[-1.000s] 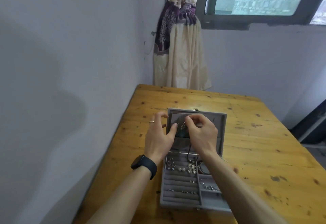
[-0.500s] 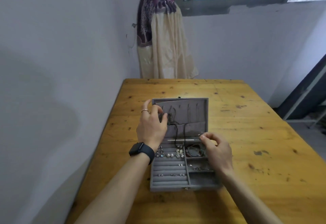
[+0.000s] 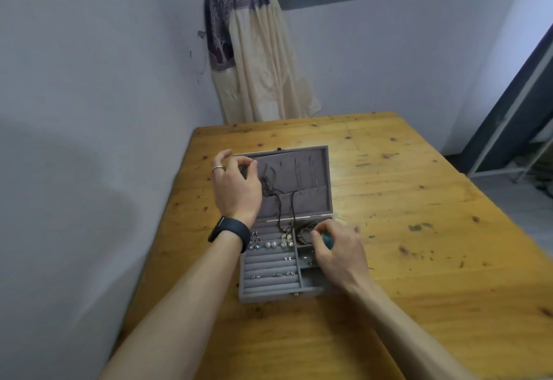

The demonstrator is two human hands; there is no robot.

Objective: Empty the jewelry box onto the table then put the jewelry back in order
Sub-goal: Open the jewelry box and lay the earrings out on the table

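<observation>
A grey jewelry box [image 3: 270, 294] lies open on the wooden table [image 3: 419, 245], its lid [image 3: 314, 176] leaning back. Dark cord necklaces [image 3: 279, 200] hang from the lid down into the tray. Rings and pearl earrings [image 3: 270, 243] sit in the padded rows. My left hand [image 3: 236, 188] is at the lid's upper left corner, fingers curled and pinching the top of a dark cord. My right hand [image 3: 338, 249] hovers over the box's right compartments and grips a teal pendant [image 3: 327, 240] beside a tangle of bracelets [image 3: 305, 231].
A grey wall runs close along the table's left edge. A tied curtain [image 3: 254, 59] hangs in the corner under a window. A dark door frame [image 3: 514, 116] stands at the right. Bare tabletop lies right of and in front of the box.
My right hand has left the lid and come down to the right compartments, now gripping the teal pendant. My left hand stayed at the lid's upper left. The camera tilted down.
</observation>
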